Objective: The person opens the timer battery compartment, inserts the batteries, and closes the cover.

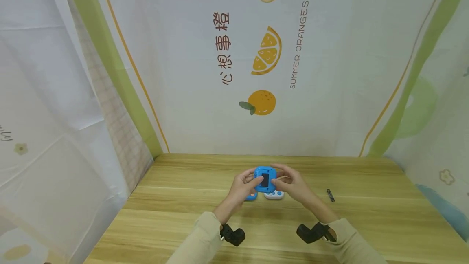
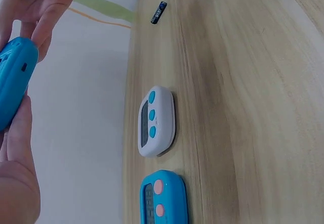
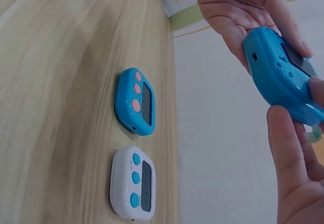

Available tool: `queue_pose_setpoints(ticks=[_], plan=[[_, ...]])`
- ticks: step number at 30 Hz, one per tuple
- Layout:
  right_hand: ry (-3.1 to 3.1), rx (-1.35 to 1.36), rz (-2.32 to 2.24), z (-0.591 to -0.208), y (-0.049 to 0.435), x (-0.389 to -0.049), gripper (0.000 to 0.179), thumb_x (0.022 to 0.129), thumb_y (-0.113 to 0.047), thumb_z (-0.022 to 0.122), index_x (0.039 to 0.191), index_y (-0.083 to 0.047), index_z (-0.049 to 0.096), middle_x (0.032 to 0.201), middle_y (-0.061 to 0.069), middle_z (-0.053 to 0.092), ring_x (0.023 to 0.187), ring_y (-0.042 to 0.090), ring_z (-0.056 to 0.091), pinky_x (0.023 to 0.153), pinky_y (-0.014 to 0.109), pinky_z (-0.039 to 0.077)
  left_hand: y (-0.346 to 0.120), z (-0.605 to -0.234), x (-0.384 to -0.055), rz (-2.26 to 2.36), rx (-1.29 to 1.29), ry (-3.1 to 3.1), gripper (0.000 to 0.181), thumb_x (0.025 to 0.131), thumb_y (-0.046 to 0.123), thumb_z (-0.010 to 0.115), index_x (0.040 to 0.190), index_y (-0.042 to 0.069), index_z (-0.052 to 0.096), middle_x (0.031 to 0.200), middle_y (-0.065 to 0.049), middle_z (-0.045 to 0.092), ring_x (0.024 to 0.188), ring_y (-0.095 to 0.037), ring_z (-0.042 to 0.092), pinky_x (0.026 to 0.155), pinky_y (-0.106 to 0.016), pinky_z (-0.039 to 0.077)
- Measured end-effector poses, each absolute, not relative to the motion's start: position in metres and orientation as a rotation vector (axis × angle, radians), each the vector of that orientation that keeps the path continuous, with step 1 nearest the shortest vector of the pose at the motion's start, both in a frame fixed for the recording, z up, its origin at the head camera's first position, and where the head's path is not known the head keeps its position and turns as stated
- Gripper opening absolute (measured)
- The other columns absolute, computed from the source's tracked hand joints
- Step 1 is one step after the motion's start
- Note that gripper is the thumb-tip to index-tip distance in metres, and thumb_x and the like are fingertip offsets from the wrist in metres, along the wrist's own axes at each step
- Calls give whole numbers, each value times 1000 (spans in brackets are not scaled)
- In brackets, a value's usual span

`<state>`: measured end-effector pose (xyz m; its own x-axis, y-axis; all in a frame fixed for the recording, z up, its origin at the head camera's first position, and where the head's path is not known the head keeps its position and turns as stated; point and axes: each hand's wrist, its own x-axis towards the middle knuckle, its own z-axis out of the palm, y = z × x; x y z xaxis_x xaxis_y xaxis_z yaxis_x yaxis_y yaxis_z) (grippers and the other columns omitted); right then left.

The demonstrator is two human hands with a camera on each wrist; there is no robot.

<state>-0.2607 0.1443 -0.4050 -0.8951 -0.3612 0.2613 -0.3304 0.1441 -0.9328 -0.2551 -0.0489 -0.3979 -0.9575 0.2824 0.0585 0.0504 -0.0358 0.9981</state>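
Note:
Both hands hold up a blue digital timer [image 1: 265, 179] above the table, its back with a dark rectangular panel turned to me. My left hand [image 1: 242, 186] grips its left side, the thumb lying over the back. On the opposite side, my right hand [image 1: 294, 184] pinches the edge between thumb and fingers. Small slots and holes show on the casing in the right wrist view. Beneath the hands, a second blue timer [image 3: 134, 102] with pink buttons and a white timer [image 3: 132, 183] with blue buttons rest side by side on the table.
A small dark battery [image 1: 330, 195] lies on the wooden table [image 1: 176, 199] to the right of the hands. Behind the table hangs a pale curtain [image 1: 190, 125] printed with oranges, and more cloth hangs at both sides.

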Motion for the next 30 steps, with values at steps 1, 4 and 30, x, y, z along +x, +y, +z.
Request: queue_pose_setpoints(ticks=[1, 4, 30], plan=[[2364, -732, -1900, -405, 144, -261, 49, 86, -13, 58, 130, -2, 39, 102, 23, 52, 86, 28, 59, 70, 37, 53, -49, -395, -253, 2114, 359, 2067, 46, 86, 18, 58, 125, -3, 45, 104, -18, 62, 64, -9, 59, 52, -20, 44], [2389, -749, -1879, -405, 144, -260, 47, 86, -13, 59, 129, -4, 42, 104, 22, 53, 87, 29, 59, 69, 34, 53, -51, -390, -250, 2100, 364, 2074, 46, 86, 17, 58, 125, -4, 45, 103, -17, 62, 63, -9, 59, 53, -21, 44], [2383, -875, -1846, -412, 150, -263, 39, 83, -5, 60, 118, 4, 46, 87, 17, 55, 72, 19, 60, 61, 37, 54, -47, -390, -246, 2068, 403, 2094, 43, 86, 13, 59, 123, -5, 48, 103, -19, 62, 82, -17, 62, 63, -24, 51]])
